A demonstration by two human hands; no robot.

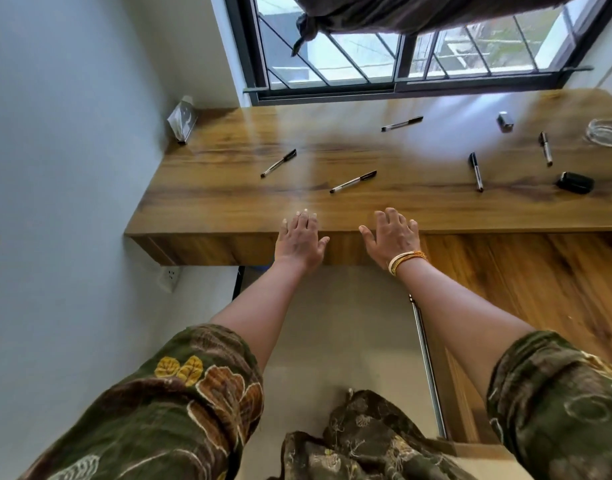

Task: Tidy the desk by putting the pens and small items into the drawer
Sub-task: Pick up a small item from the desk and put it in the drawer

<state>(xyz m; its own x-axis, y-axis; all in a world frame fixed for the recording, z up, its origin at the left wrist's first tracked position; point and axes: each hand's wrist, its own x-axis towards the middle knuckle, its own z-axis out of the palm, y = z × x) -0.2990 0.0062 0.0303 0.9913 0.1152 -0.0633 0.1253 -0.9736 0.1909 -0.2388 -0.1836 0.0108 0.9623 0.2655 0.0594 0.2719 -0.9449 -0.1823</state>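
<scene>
Room: a wooden desk [228,188] under a barred window [401,53], pale wall at left.
Left hand [299,237]: fingers straight and relaxed, holding nothing, over the desk's front edge.
Right hand [394,235]: fingers spread, holding nothing, beside it; bangles [406,259] at the wrist.
Pens: five scattered, well apart — left [278,163], centre [353,181], rear [402,124], right [476,171], far right [545,148].
Small items: black case [575,182], metal piece [505,121], glass ashtray [607,132].
</scene>
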